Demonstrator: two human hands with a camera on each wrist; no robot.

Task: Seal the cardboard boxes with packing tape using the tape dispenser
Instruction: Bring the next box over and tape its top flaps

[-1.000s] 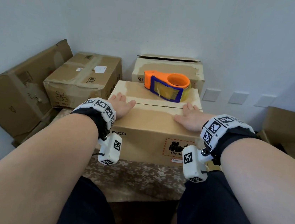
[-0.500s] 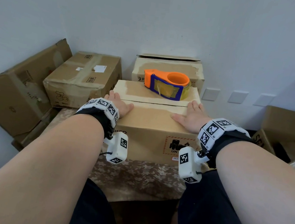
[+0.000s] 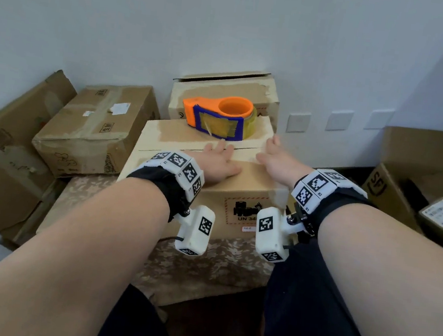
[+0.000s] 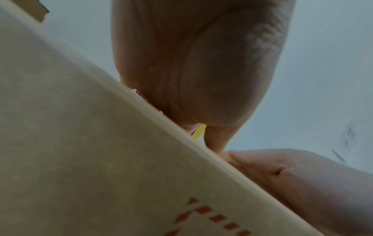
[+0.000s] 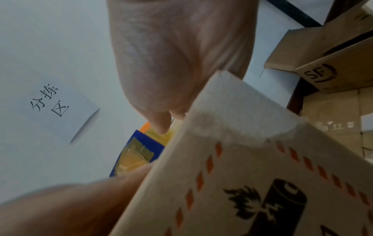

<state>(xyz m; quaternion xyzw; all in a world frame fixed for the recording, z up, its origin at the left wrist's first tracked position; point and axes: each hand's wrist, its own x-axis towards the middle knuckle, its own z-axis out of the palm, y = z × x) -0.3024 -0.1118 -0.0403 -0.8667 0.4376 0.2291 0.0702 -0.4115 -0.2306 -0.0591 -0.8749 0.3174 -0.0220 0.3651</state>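
Note:
A brown cardboard box [image 3: 242, 195] with a battery warning label stands in front of me on a patterned surface. Its two top flaps meet at a seam across the top. An orange and blue tape dispenser [image 3: 218, 117] with yellowish tape lies on the far flap. My left hand [image 3: 219, 162] lies flat on the top, fingers straight and reaching over the seam just before the dispenser. My right hand [image 3: 278, 161] lies flat beside it, fingertips at the box's far right. The right wrist view shows the dispenser [image 5: 139, 151] past the box [image 5: 242, 175] edge.
Another box [image 3: 224, 90] stands behind against the white wall. Taped boxes [image 3: 97, 124] lean and pile at the left. Open boxes [image 3: 414, 175] sit at the right. Three wall plates [image 3: 339, 121] are on the wall. My dark-trousered legs are below.
Both hands have slid from the box's outer edges toward its middle and farther forward, so they now lie close together near the dispenser. The view has shifted slightly left.

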